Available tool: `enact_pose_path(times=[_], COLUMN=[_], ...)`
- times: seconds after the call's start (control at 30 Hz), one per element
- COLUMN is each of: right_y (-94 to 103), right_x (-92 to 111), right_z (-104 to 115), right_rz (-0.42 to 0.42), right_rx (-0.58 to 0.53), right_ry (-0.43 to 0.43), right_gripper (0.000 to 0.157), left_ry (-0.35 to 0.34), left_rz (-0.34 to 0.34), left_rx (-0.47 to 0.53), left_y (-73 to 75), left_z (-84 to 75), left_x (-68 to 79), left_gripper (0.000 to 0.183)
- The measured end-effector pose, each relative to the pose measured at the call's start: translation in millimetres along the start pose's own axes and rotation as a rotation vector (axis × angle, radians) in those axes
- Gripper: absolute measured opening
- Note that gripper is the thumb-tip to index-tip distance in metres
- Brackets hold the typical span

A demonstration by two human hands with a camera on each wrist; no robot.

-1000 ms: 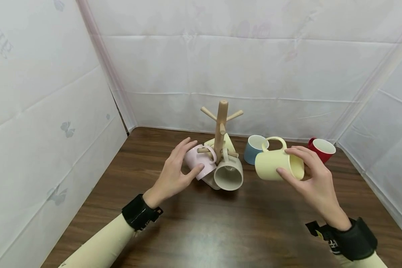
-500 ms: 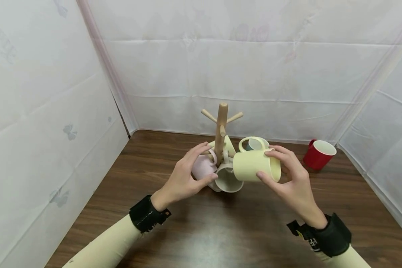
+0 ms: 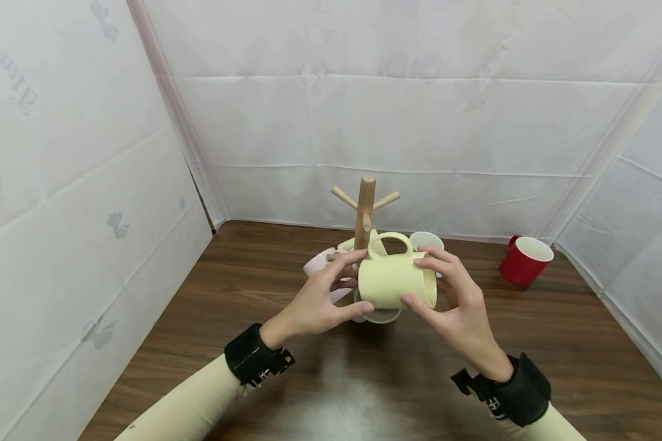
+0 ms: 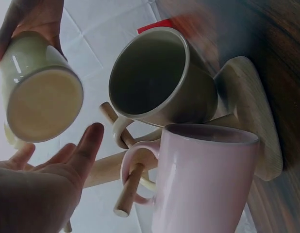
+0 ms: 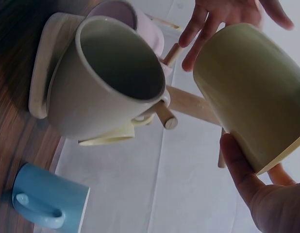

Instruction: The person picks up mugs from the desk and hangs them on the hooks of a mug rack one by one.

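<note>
My right hand (image 3: 460, 309) pinches a pale yellow mug (image 3: 391, 282) near its rim, thumb in front and fingers behind. The mug lies sideways in the air, handle up, its base toward my left hand (image 3: 317, 300). That hand has its fingers spread beside the base; whether they touch it I cannot tell. Behind stands a wooden mug tree (image 3: 366, 205) with bare upper pegs. A pink mug (image 4: 203, 179) and a beige mug (image 5: 101, 92) hang by their handles on its lower pegs. Another yellow mug (image 5: 108, 137) is on its far side, mostly hidden.
A blue mug (image 5: 53, 199) stands on the table behind the held mug, mostly covered in the head view. A red mug (image 3: 523, 266) stands at the back right. White sheeting (image 3: 243, 122) encloses the dark wooden table (image 3: 209, 288) at the back and sides.
My right hand has carried the yellow mug leftward to in front of the mug tree. My left hand has moved right, away from the pink mug, to the held mug's base.
</note>
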State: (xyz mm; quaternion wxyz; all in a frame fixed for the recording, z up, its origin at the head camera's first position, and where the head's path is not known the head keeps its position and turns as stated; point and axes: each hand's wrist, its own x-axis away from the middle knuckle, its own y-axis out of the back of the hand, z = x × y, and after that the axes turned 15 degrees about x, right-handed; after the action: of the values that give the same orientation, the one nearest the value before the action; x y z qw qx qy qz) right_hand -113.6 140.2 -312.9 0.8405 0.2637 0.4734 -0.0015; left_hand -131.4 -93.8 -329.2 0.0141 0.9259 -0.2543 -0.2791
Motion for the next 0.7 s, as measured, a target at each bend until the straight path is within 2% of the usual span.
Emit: enact_pose_path(times=[0.13, 0.3, 0.6, 0.7], right_y=[-4.6, -8.9, -9.8, -8.0], right_x=[-2.2, -4.6, -5.3, -8.0], right_z=[1.8, 1.6, -0.7, 0.0], right_rz=[-0.004, 0.001, 0.053, 0.086], right_rx=[-0.035, -0.088, -0.079, -0.046], right_ry=[0.018, 0.054, 0.041, 0.047], right_gripper=[0.053, 0.053, 0.055, 0.056], left_ry=[0.041, 0.053, -0.008, -0.032], left_rz=[0.001, -0.004, 0.002, -0.012], left_rx=[0.068, 0.137, 0.201, 0.223], left_y=[1.3, 2.9, 5.7, 5.4], left_z=[4.1, 8.0, 13.4, 14.2], left_x=[1.4, 2.1, 2.6, 3.7], left_gripper=[0.072, 0.07, 0.067, 0.066])
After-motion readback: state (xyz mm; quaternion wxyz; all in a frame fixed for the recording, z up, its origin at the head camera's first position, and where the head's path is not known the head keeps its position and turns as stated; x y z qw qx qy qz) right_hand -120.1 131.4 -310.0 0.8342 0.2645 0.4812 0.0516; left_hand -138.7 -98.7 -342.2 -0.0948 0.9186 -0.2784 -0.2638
